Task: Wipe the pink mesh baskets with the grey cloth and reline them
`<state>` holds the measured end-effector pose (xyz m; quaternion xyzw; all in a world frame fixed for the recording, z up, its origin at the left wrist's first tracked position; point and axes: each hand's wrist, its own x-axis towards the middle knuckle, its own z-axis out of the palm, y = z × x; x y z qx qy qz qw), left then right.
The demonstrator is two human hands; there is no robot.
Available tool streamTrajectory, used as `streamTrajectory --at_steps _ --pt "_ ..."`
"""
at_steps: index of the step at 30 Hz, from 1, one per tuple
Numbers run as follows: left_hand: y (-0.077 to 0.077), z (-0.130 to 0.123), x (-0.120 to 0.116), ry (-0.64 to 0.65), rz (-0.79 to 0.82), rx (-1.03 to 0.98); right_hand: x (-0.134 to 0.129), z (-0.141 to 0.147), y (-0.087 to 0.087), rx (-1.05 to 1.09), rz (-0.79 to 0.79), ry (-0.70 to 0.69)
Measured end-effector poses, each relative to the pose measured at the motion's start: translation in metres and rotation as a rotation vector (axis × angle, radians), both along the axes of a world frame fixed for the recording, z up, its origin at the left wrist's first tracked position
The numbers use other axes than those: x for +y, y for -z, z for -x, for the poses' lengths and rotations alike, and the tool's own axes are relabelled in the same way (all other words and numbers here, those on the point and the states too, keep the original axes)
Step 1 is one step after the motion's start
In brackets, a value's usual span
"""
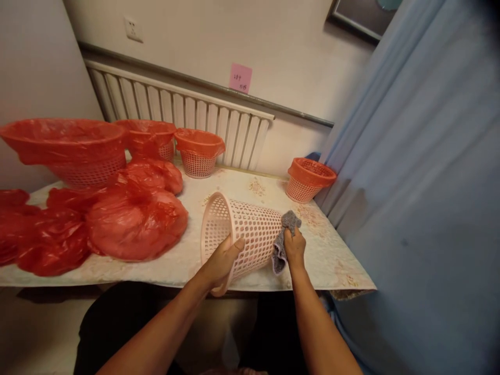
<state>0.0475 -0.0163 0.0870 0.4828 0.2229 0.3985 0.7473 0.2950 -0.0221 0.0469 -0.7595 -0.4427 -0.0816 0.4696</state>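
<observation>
A pale pink perforated basket [255, 229] lies on its side on the table, its wide mouth facing left. My left hand [224, 258] grips the rim of its mouth, thumb on the outside wall and the other fingers hidden inside. In my right hand [295, 247] is a bunched grey cloth [291, 221], which touches the basket's base at the right end. Part of the cloth hangs down beside the base.
Baskets lined with red bags stand at the back: a large one [88, 169], two more [198, 161] along the radiator [203, 112], and one [304, 185] by the blue curtain [410, 208]. Red plastic bags [136, 224] cover the left of the patterned tablecloth [332, 260].
</observation>
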Motion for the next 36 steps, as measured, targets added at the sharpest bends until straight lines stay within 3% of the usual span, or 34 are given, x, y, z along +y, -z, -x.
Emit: streamTrajectory --at_steps 4,8,11,14,19,22,26,31,34,36 --pt "-0.001 0.002 0.001 0.030 -0.009 -0.001 -0.019 0.025 0.024 0.011 -0.055 0.047" --pt "-0.001 0.003 0.003 0.063 -0.006 -0.031 -0.039 0.084 0.040 -0.090 -0.198 -0.124" --pt "0.000 0.007 0.003 0.073 -0.059 0.019 -0.047 0.120 0.035 -0.223 -0.195 -0.325" --pt "0.002 0.012 0.002 0.039 -0.144 0.061 -0.044 0.134 0.009 -0.340 -0.153 -0.473" --pt "0.014 0.021 -0.008 0.032 -0.199 0.092 -0.017 0.126 -0.049 -0.313 -0.072 -0.552" --pt "0.026 0.020 -0.016 0.106 -0.181 0.070 -0.006 0.120 -0.064 -0.228 -0.081 -0.500" --pt "0.020 0.011 -0.017 0.111 -0.086 0.007 -0.009 0.119 -0.059 -0.216 -0.101 -0.479" --pt "-0.017 -0.009 0.000 0.001 0.051 -0.184 -0.020 0.122 -0.051 -0.253 -0.110 -0.503" --pt "-0.028 -0.016 0.005 0.002 0.104 -0.208 -0.016 0.102 -0.043 -0.258 -0.087 -0.504" --pt "-0.028 -0.016 0.003 0.028 0.130 -0.203 -0.009 0.074 -0.034 -0.227 -0.048 -0.406"
